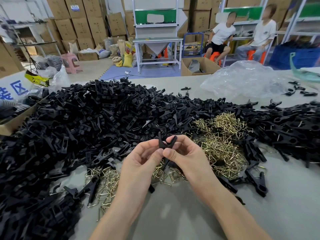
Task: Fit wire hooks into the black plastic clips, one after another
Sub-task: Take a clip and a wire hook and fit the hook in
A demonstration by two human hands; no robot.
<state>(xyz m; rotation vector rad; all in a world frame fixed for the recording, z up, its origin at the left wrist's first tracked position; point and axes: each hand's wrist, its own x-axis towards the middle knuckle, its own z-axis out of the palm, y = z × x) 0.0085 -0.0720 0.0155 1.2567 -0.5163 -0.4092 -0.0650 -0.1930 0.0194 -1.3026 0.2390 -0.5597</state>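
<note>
Bare tabletop [173, 215] nearest. Left hand [142, 160] and right hand [188, 153] both pinch one black clip [167, 143] between them, forked end up. Likely light, stiff, slick plastic, so grip it at the waist. Wire hooks [221, 146] under and right of the hands: thin, springy, tangle-prone. Clip pile [83, 118] left and beyond.

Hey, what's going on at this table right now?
A person is assembling clips by hand. The left hand and right hand together pinch one black plastic clip, held up above the table. Whether a hook is already in it cannot be told. A large heap of black clips lies to the left and behind, and a pile of brass-coloured wire hooks lies just right of the hands.
</note>
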